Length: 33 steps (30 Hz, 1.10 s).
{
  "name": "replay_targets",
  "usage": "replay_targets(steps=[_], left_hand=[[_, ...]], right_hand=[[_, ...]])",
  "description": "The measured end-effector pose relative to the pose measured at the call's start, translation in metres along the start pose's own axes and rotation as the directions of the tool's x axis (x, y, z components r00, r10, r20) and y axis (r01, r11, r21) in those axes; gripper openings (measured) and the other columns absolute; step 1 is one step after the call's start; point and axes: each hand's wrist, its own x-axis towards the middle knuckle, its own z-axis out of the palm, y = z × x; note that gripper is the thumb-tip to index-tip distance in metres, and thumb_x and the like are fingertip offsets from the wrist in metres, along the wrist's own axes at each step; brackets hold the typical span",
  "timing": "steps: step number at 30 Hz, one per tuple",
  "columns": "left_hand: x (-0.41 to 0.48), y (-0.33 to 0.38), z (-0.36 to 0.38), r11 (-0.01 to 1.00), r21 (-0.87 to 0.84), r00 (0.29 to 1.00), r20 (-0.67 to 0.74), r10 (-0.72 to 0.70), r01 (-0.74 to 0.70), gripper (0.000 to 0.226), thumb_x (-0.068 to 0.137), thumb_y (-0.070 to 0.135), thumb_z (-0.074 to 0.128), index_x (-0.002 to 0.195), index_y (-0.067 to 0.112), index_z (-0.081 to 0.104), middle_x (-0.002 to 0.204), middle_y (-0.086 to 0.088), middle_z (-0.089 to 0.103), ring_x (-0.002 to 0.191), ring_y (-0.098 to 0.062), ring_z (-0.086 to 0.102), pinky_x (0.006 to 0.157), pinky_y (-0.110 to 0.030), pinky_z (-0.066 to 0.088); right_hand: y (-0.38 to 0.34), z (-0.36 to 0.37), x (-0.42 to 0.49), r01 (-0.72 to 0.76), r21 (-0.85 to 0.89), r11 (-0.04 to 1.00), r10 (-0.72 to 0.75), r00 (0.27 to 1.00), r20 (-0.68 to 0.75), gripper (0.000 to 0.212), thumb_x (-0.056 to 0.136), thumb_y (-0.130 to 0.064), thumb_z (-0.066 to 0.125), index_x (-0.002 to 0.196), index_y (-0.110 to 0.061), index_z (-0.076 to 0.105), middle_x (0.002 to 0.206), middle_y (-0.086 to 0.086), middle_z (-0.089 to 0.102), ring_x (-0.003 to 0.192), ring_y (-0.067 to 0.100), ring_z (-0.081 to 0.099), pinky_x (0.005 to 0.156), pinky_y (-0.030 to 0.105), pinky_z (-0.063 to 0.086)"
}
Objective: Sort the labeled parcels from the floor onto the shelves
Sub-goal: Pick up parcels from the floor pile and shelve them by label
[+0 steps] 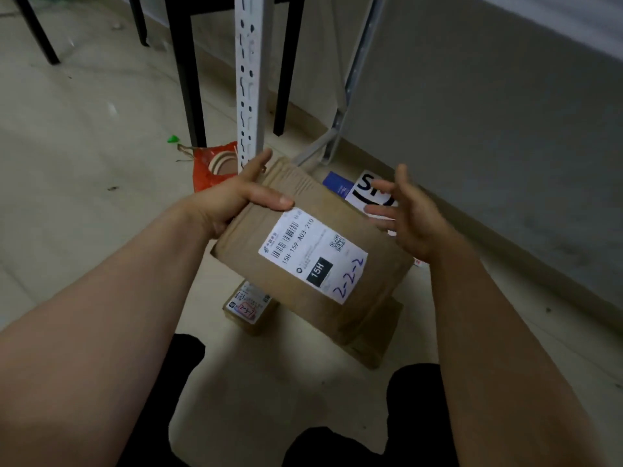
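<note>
A brown cardboard parcel [357, 230] with a white shipping label [312, 256], hand-marked "2-2-2" in blue, is held above the floor. My left hand [242, 197] grips its far left corner, thumb on top. My right hand [409, 217] hovers at the parcel's right edge with fingers spread, touching nothing that I can see. Below it on the floor lie a small labeled parcel [247, 308] marked in red and another brown box [374, 335], partly hidden. A white and blue parcel [362, 188] lies behind my right hand.
A white perforated shelf upright [249, 79] rises just beyond the held parcel. Black furniture legs [188, 72] stand behind it. A red bag with tape rolls [210, 166] sits at the upright's foot. A grey wall [488, 112] runs along the right. My dark-clothed knees [414, 392] are below.
</note>
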Motion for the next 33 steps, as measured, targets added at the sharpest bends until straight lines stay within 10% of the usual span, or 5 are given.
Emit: replay_targets(steps=[4, 10, 20, 27, 33], left_hand=[[-0.005, 0.006, 0.016, 0.986, 0.166, 0.991, 0.131, -0.025, 0.003, 0.127, 0.051, 0.008, 0.084, 0.154, 0.043, 0.019, 0.136, -0.013, 0.053, 0.106, -0.031, 0.069, 0.074, -0.034, 0.059], [-0.008, 0.007, 0.019, 0.98, 0.199, 0.995, 0.09, -0.042, 0.024, 0.117, 0.056, 0.006, 0.078, 0.154, 0.042, 0.024, 0.134, -0.009, 0.054, 0.104, -0.03, 0.069, 0.072, -0.034, 0.059], [0.001, 0.033, 0.009, 0.964, 0.251, 0.94, -0.303, 0.159, -0.082, 0.122, 0.048, 0.055, 0.09, 0.152, 0.035, 0.03, 0.155, -0.005, 0.038, 0.134, -0.031, 0.043, 0.113, -0.052, 0.034], [-0.012, 0.019, 0.004, 0.994, -0.093, 0.972, 0.221, 0.084, -0.065, 0.095, 0.044, 0.039, 0.098, 0.129, 0.021, 0.059, 0.12, -0.011, 0.067, 0.116, -0.037, 0.061, 0.096, -0.055, 0.049], [-0.023, 0.033, 0.01, 0.972, -0.192, 0.88, 0.428, 0.205, -0.132, 0.084, 0.046, 0.022, 0.098, 0.12, 0.018, 0.059, 0.102, -0.007, 0.075, 0.093, -0.024, 0.073, 0.075, -0.042, 0.06]], right_hand=[[-0.001, 0.021, -0.005, -0.04, -0.318, 0.947, 0.182, 0.884, 0.43, 0.084, 0.061, -0.083, 0.068, 0.136, -0.047, 0.056, 0.138, 0.019, 0.058, 0.12, 0.036, 0.059, 0.104, 0.05, 0.043], [0.004, 0.035, -0.001, -0.045, -0.329, 0.943, 0.244, 0.766, 0.595, 0.118, 0.053, -0.051, 0.093, 0.153, -0.041, 0.03, 0.146, 0.003, 0.054, 0.129, 0.03, 0.057, 0.1, 0.057, 0.051], [-0.003, 0.019, -0.004, -0.04, -0.157, 0.987, 0.084, 0.953, 0.29, 0.094, 0.061, -0.029, 0.083, 0.146, -0.038, 0.043, 0.134, 0.008, 0.063, 0.122, 0.035, 0.061, 0.104, 0.061, 0.046], [-0.027, 0.006, -0.019, 0.245, 0.312, 0.918, -0.313, 0.93, 0.192, 0.084, 0.07, -0.013, 0.071, 0.149, -0.018, 0.043, 0.134, 0.015, 0.063, 0.119, 0.033, 0.063, 0.093, 0.049, 0.055], [-0.058, 0.01, -0.035, 0.376, 0.262, 0.889, -0.435, 0.872, 0.223, 0.091, 0.067, -0.016, 0.07, 0.152, -0.019, 0.037, 0.128, 0.01, 0.066, 0.117, 0.031, 0.064, 0.088, 0.047, 0.056]])
